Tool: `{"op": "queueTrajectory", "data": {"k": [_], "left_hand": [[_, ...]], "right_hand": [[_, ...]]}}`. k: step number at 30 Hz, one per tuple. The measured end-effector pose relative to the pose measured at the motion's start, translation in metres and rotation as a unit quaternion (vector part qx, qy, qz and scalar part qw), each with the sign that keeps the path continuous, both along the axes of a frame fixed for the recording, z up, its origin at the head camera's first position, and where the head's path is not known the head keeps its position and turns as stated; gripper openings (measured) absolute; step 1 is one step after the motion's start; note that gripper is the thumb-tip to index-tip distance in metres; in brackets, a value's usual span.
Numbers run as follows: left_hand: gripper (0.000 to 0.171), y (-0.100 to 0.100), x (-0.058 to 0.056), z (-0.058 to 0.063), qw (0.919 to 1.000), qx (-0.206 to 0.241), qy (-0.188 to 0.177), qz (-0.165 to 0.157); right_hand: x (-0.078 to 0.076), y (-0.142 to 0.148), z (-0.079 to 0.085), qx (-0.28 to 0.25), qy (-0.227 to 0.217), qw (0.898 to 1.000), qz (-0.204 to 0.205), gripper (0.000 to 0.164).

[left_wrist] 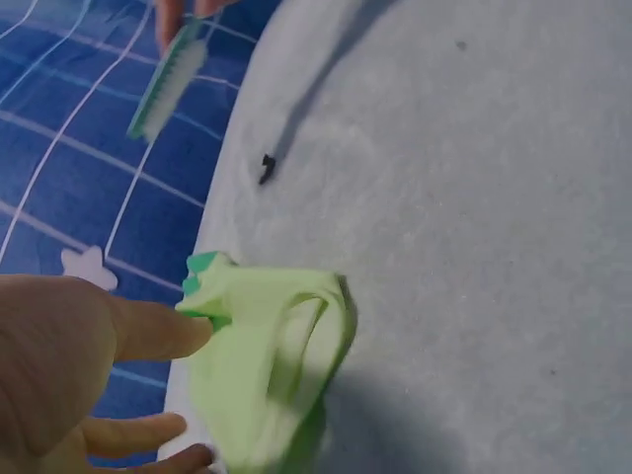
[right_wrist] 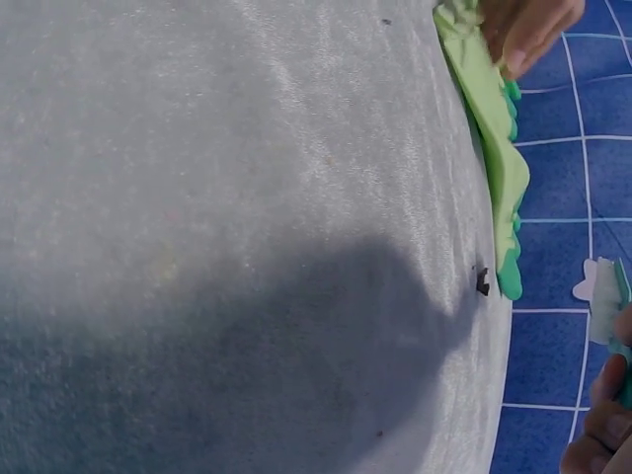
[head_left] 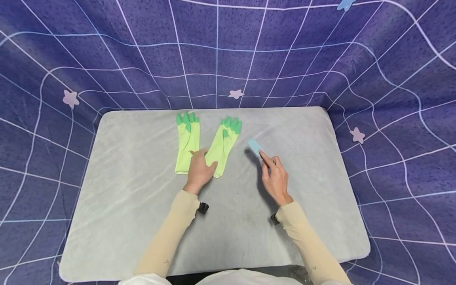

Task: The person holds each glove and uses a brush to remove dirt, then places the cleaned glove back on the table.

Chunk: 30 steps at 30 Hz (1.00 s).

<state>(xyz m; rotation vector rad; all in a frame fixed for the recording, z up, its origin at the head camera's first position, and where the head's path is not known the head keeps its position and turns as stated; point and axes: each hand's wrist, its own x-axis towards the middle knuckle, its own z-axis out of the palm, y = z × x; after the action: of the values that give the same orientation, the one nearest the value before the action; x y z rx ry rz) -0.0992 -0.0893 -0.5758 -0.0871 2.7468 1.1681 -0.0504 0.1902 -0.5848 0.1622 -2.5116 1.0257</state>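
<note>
My right hand (head_left: pixel 276 180) grips a light blue brush (head_left: pixel 254 147), raised over the table with its index finger along the handle. Pale bristles line one side of the brush (left_wrist: pixel 170 89) in the left wrist view. Two lime-green rubber gloves with darker green fingertips lie flat, fingers pointing away. My left hand (head_left: pixel 200 171) is over the lower part of the gloves, between the left glove (head_left: pixel 188 138) and the right glove (head_left: pixel 224 148), its thumb at the right glove's cuff. In the left wrist view its fingers are spread and fairly straight beside the green rubber.
A grey cloth covers the table (head_left: pixel 142 221). On it, below the brush, lies a small black bit (left_wrist: pixel 267 169). A dark blue curtain (head_left: pixel 199 59) with a line grid and star shapes (head_left: pixel 236 94) surrounds the table's back and sides.
</note>
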Motion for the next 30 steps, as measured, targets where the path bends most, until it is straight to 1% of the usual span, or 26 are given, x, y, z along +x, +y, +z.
{"op": "queueTrajectory", "data": {"k": [2, 5, 9, 12, 15, 17, 21, 24, 27, 28, 30], "left_hand": [[0.058, 0.007, -0.005, 0.002, 0.9992, -0.034, 0.021, -0.010], [0.052, 0.020, -0.015, 0.006, 0.9961, -0.071, 0.047, -0.024], [0.054, 0.041, -0.032, 0.012, 0.9888, -0.117, 0.072, -0.058], [0.060, 0.055, -0.044, 0.013, 0.9832, -0.145, 0.079, -0.077], [0.061, 0.064, -0.052, 0.010, 0.9794, -0.168, 0.078, -0.082], [0.059, 0.067, -0.055, 0.007, 0.9783, -0.178, 0.071, -0.080], [0.049, 0.067, -0.058, 0.001, 0.9766, -0.192, 0.059, -0.078], [0.035, 0.067, -0.060, -0.001, 0.9751, -0.194, 0.066, -0.085], [0.021, 0.067, -0.061, 0.000, 0.9728, -0.195, 0.081, -0.096], [0.018, 0.067, -0.062, 0.000, 0.9720, -0.196, 0.086, -0.098], [0.018, 0.067, -0.063, 0.001, 0.9692, -0.203, 0.095, -0.103]], "right_hand": [[-0.001, 0.001, 0.000, -0.001, -0.002, 1.000, 0.000, 0.037], [-0.001, 0.002, 0.000, 0.000, -0.008, 1.000, 0.000, 0.037], [-0.001, 0.004, 0.000, 0.001, -0.015, 1.000, -0.002, 0.038], [-0.001, 0.005, 0.000, -0.001, -0.012, 1.000, -0.004, 0.038], [-0.001, 0.005, 0.000, -0.003, -0.008, 1.000, -0.007, 0.038], [-0.001, 0.006, 0.000, -0.004, -0.008, 1.000, -0.010, 0.038], [-0.002, 0.006, 0.000, -0.007, -0.009, 1.000, -0.016, 0.038], [-0.003, 0.008, 0.000, -0.010, -0.007, 1.000, -0.018, 0.038], [-0.003, 0.010, 0.000, -0.011, -0.006, 1.000, -0.019, 0.038], [-0.003, 0.011, 0.000, -0.010, -0.006, 1.000, -0.019, 0.038], [-0.003, 0.012, 0.000, -0.007, -0.007, 1.000, -0.019, 0.039]]}}
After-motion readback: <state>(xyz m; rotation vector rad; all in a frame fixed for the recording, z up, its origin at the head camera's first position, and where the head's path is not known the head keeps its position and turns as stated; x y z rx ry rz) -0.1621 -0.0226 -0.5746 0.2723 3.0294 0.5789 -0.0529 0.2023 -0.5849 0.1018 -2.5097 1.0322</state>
